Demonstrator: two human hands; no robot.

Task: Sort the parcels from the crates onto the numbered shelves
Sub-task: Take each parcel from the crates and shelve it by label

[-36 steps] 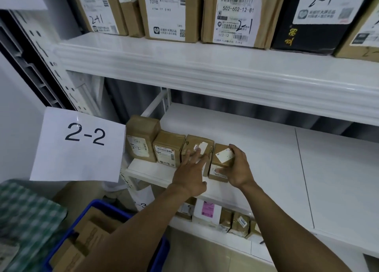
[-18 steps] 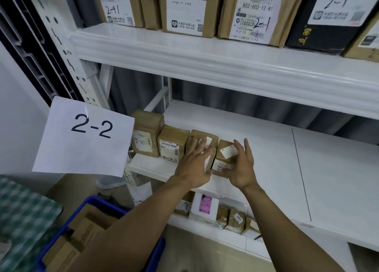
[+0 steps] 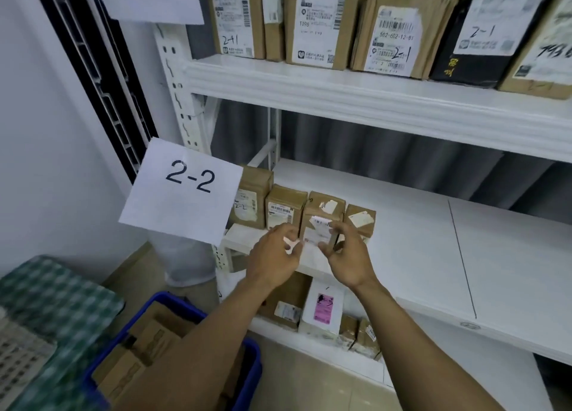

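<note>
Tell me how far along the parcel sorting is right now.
Done: four parcels stand in a row on the 2-2 shelf. In hand: nothing; left hand and right hand hover by that row, seemingly empty. Left: cardboard parcels lie in the blue crate.

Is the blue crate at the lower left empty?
No, several brown cardboard parcels lie inside the blue crate.

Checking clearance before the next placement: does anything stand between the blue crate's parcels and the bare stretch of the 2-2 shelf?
Nothing visible does. The 2-2 shelf is bare right of the four-parcel row and open in front; left hand and right hand hover before it.
</note>
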